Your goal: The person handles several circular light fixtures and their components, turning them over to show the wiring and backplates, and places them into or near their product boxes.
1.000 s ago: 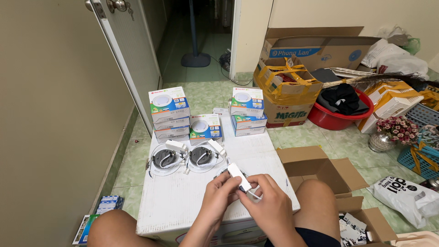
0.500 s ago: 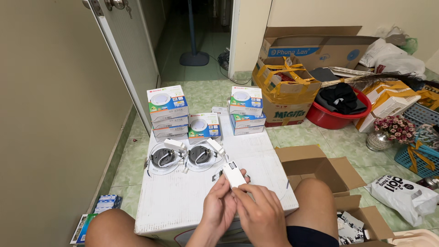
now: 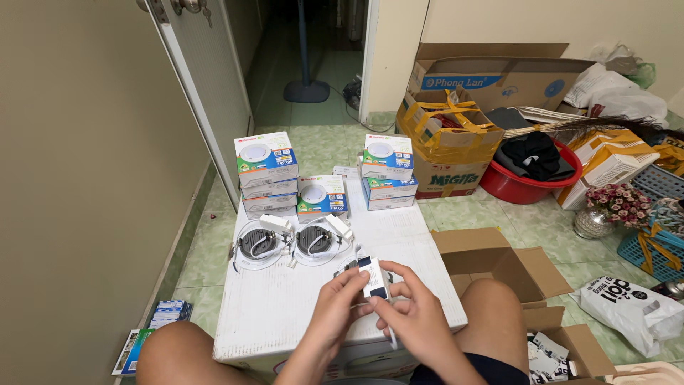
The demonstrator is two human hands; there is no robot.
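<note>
My left hand [image 3: 340,303] and my right hand [image 3: 413,314] together hold a small white rectangular driver box [image 3: 375,278] with a dark label, just above the near part of a white board [image 3: 285,314] across my knees. A thin white wire hangs from the box below my right hand. Farther along the board lie two round recessed lamps [image 3: 258,242] [image 3: 315,239], face down, each with its own white driver box and wires.
Stacks of small lamp boxes [image 3: 265,175] [image 3: 387,171] [image 3: 322,195] stand at the board's far edge. An open cardboard box [image 3: 499,257] sits by my right knee. Taped cartons [image 3: 449,142], a red basin [image 3: 531,178], a flower vase [image 3: 595,217] and bags crowd the right.
The driver box has turned in my hands from a slanted, end-up pose to lying flatter with its dark label facing up. Both hands have shifted a little away from me.
</note>
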